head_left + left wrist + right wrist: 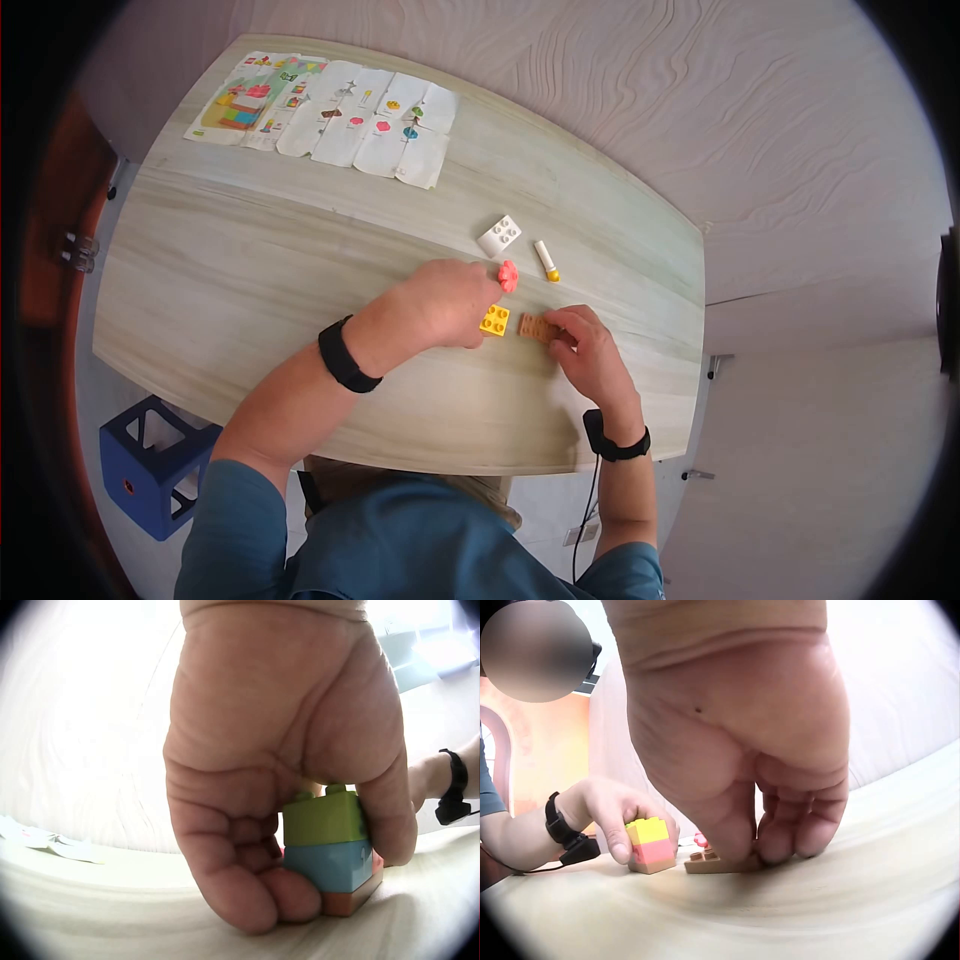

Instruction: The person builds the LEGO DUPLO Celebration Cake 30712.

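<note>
My left hand point(440, 302) grips a small stack of toy building bricks, thumb on one side and fingers on the other. From its own wrist view, a green brick point(321, 823) sits on a blue brick point(334, 866) over a brown base point(346, 901). The right wrist view shows the stack's other part: a yellow brick point(647, 830) on a pink brick point(655, 852). Just to the right, my right hand point(592, 357) pinches a flat brown brick plate point(532, 327) at the tabletop, its far end hidden by the fingers.
Beyond the left fingers is a coral-pink flower piece point(508, 277). Farther back lie a white brick point(496, 239) and a white candle-like piece point(545, 256) with a yellow end. A creased picture instruction sheet point(345, 135) is spread at the far left. Below the table's left edge stands a blue stool point(150, 470).
</note>
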### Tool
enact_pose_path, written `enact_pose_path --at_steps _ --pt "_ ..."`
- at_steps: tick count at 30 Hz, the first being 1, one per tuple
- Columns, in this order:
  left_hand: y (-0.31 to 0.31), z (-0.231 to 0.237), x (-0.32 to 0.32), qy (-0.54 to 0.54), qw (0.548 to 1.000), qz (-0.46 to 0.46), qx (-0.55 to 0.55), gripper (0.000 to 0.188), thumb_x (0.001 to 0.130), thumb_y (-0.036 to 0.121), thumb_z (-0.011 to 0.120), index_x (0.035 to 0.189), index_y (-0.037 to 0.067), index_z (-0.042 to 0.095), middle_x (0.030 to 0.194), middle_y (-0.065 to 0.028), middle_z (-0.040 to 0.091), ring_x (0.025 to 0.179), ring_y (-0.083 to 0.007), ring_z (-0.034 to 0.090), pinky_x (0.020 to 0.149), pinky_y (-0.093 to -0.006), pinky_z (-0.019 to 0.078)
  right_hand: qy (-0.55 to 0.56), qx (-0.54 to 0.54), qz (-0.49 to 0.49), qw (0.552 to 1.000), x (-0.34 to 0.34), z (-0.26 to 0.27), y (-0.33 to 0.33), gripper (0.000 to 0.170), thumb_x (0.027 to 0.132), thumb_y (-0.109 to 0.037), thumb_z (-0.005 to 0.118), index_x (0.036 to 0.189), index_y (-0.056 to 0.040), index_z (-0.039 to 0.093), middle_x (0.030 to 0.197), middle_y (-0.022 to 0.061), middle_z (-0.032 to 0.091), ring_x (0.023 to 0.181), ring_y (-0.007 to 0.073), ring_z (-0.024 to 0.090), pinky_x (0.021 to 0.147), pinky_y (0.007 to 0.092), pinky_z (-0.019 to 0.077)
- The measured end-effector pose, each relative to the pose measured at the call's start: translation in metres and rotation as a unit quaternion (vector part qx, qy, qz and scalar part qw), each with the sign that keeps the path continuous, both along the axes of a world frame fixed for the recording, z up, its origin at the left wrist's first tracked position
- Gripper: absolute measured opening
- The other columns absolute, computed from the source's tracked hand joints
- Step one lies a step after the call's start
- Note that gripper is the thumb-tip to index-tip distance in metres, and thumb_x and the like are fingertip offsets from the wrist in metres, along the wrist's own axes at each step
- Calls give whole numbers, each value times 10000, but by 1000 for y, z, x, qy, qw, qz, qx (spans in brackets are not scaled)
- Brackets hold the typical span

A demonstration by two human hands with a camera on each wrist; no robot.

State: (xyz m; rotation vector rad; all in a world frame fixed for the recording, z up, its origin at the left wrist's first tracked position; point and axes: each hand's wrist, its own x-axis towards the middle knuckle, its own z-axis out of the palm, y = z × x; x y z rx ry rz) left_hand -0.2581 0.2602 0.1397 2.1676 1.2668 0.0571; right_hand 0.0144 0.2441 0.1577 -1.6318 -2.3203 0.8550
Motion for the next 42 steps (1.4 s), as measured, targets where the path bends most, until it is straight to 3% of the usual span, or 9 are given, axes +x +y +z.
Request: enact_pose_path --at_steps 5,8,10,13,17,22,29,35,42 --pt "0 -6 0 0 1000 -3 13 410 800 295 839 1139 103 712 1115 -124 673 1035 -326 707 883 -451 591 9 87 63 994 7 -15 3 345 910 74 606 1219 -24 723 1312 168 663 1120 365 697 941 412 581" --pt "1 -3 2 18 1000 -1 -5 399 802 293 835 1132 107 711 1113 -122 673 1039 -324 706 883 -450 591 29 100 42 994 7 -14 2 360 942 73 597 1271 -26 704 1318 159 655 1035 289 716 908 372 587" --pt "1 -6 1 10 1000 -2 2 399 800 292 834 1132 107 711 1113 -123 673 1039 -324 706 884 -450 591 30 95 -12 995 5 -9 -5 321 957 -54 663 1274 -24 695 1317 166 659 1088 354 707 912 409 589" --pt "1 -4 0 2 1000 -3 5 407 796 291 835 1135 106 709 1113 -126 673 1039 -327 705 886 -451 590 -40 49 -76 995 -15 9 -17 387 945 -190 747 1283 -14 684 1264 175 658 1007 327 713 856 402 593" --pt "-2 -7 0 -12 1000 3 18 421 789 291 839 1142 104 706 1110 -128 669 1032 -332 703 885 -454 588 -64 84 -37 994 -22 -8 -16 470 887 -252 825 1267 -12 689 1235 178 648 937 303 707 810 394 590" --pt "0 -8 -1 -13 1000 -2 17 425 787 291 842 1141 101 704 1107 -130 667 1025 -332 703 881 -456 586 -7 64 23 998 -18 -13 -12 502 857 -138 822 1315 -9 661 1301 195 622 975 296 712 878 390 591" --pt "1 -3 0 1 1000 -3 1 412 784 283 842 1117 86 702 1096 -135 665 1034 -335 699 879 -457 583 27 -6 -31 999 -12 -1 -16 528 848 -78 782 1353 -11 645 1389 177 609 1114 300 694 956 405 578" --pt "-1 -1 -2 -12 1000 5 0 395 780 234 840 1110 70 697 1109 -149 658 1039 -352 692 884 -464 581 -40 57 9 998 -9 -3 -13 538 807 20 785 1331 -6 662 1231 118 683 1056 245 684 959 372 561" --pt "1 -1 -9 -43 999 7 -20 315 804 5 730 1114 48 692 1122 -166 655 1051 -387 678 896 -473 571 156 50 28 986 -37 10 -9 457 819 31 772 1264 -13 680 1133 102 688 1009 241 672 942 345 536"
